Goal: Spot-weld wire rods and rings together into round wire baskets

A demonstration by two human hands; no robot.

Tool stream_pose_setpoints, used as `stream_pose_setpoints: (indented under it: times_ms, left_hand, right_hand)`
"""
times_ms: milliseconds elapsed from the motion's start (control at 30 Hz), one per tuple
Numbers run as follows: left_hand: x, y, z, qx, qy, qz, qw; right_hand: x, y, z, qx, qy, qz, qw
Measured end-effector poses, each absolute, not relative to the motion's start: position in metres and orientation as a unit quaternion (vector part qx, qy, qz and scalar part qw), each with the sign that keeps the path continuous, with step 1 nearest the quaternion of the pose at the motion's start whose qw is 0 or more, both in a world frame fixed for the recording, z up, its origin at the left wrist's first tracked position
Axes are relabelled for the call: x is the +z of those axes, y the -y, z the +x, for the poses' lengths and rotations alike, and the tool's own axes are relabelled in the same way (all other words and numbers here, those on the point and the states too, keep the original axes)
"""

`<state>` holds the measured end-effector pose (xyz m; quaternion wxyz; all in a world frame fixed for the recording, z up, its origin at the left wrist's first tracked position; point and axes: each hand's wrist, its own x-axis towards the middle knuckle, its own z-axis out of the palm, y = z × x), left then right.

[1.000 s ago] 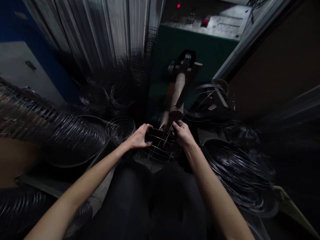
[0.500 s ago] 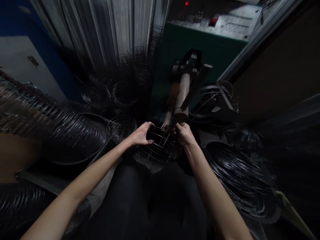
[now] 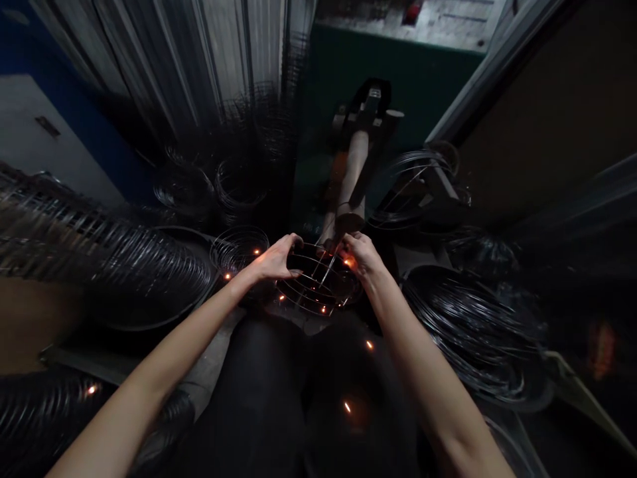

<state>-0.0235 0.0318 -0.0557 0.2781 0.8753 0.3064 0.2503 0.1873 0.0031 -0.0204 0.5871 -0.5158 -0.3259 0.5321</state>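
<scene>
A round wire frame (image 3: 309, 284), made of curved wires with straight ones across them, lies above my knees under the welding machine's arm (image 3: 354, 159). My left hand (image 3: 277, 259) grips its left side, thumb and fingers around the wires. At the far right side, my right hand (image 3: 362, 253) is closed with its fingertips pinching the frame close to the electrode end; the exact hold is partly hidden. Orange sparks (image 3: 348, 263) glow by my right fingers, and others scatter over the frame and my legs.
Stacked wire rings (image 3: 164, 265) lie in a dark round tray at left. A wire coil (image 3: 462, 325) fills a basin at right. Smaller ring bundles (image 3: 239, 247) stand left of the frame. The green machine body (image 3: 423, 73) rises ahead, beside corrugated sheeting (image 3: 219, 53).
Bright sparks have appeared around the electrode, the frame and my legs. Both hands keep their hold on the frame. The view has tilted slightly downward.
</scene>
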Motion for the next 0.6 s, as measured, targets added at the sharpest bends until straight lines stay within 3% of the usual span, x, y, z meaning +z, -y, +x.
stream_pose_setpoints:
  times_ms: [200, 367, 500, 600]
  left_hand:
    - [-0.056, -0.021, -0.029, 0.200, -0.285, 0.919, 0.186]
    - [-0.081, 0.034, -0.042, 0.138, -0.277, 0.948, 0.075]
    - [-0.100, 0.107, -0.055, 0.069, -0.155, 0.978, 0.124]
    - [-0.094, 0.130, -0.064, 0.152, -0.140, 0.960, 0.189]
  right_hand:
    - [0.017, -0.013, 0.209, 0.519, 0.251, -0.584, 0.572]
    - [0.018, 0.034, 0.218, 0.514, 0.319, -0.623, 0.496]
    - [-0.001, 0.102, 0.219, 0.381, 0.466, -0.702, 0.381]
    - [0.002, 0.152, 0.209, 0.292, 0.610, -0.702, 0.224]
